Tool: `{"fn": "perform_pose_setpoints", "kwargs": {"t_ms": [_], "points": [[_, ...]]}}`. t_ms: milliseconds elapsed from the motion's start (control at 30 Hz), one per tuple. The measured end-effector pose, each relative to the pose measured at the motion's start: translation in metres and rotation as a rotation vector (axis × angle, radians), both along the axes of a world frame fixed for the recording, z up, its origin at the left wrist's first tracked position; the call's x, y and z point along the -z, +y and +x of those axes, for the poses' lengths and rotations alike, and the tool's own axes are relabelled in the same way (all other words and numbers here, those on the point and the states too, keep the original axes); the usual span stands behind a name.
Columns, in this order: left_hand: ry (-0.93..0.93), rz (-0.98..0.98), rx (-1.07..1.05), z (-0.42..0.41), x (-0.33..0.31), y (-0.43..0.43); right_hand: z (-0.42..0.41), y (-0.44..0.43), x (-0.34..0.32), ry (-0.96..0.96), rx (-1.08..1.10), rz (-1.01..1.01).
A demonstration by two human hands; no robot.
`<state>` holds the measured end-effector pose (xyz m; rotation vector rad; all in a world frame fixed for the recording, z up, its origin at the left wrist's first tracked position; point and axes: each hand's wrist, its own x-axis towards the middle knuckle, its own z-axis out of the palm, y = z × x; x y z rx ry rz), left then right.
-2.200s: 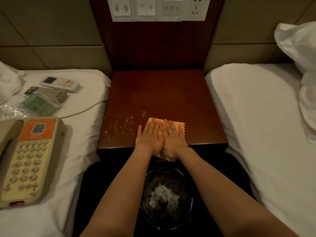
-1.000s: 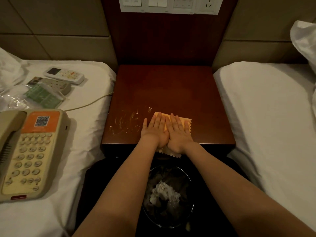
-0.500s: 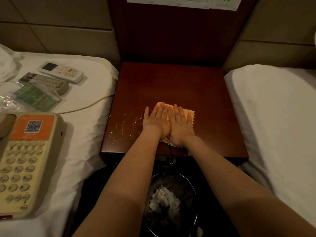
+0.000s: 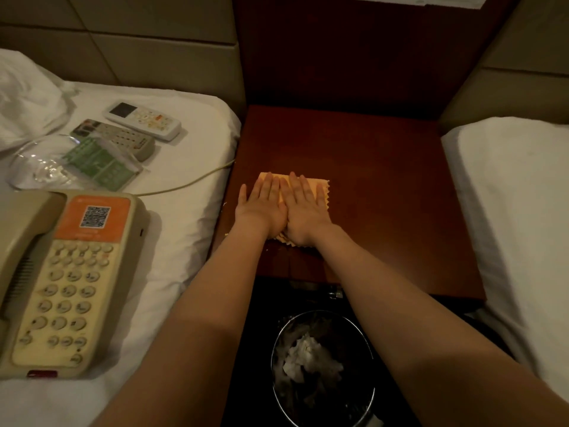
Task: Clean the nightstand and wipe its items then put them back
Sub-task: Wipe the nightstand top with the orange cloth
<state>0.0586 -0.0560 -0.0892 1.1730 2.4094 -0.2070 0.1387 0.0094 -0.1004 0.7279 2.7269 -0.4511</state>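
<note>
Orange cloth (image 4: pixel 321 188) lies flat on worktop (image 4: pixel 394 195), left of middle. Zigzag edge faces right. Hands cover most of it, so can't tell its long axis. Left hand (image 4: pixel 260 208) and right hand (image 4: pixel 308 211) palms down, side by side, pressing cloth, fingers straight and pointing at wall, arms stretched out. Phone (image 4: pixel 70 282) on left bed (image 4: pixel 191 217) has orange label with QR code, text too small to read.
</note>
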Motion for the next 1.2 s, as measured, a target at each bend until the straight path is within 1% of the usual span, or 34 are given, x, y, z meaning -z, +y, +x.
{"fn": "perform_pose_setpoints", "kwargs": {"t_ms": [233,533,667,833,1200], "points": [[-0.003,0.011,-0.096,-0.019,0.0,-0.034,-0.027,-0.027,0.001,0.012,-0.066,-0.013],[-0.05,0.057,-0.177,-0.013,0.001,-0.06,-0.025,-0.045,0.002,0.039,-0.141,-0.012],[-0.037,0.071,-0.201,-0.001,0.002,-0.067,-0.015,-0.052,0.003,0.039,-0.17,-0.029],[-0.097,0.091,-0.251,0.016,0.003,-0.074,0.002,-0.056,0.004,0.043,-0.184,-0.041],[-0.13,0.078,-0.227,0.071,0.003,-0.087,0.059,-0.067,0.002,0.045,-0.204,-0.054]]}}
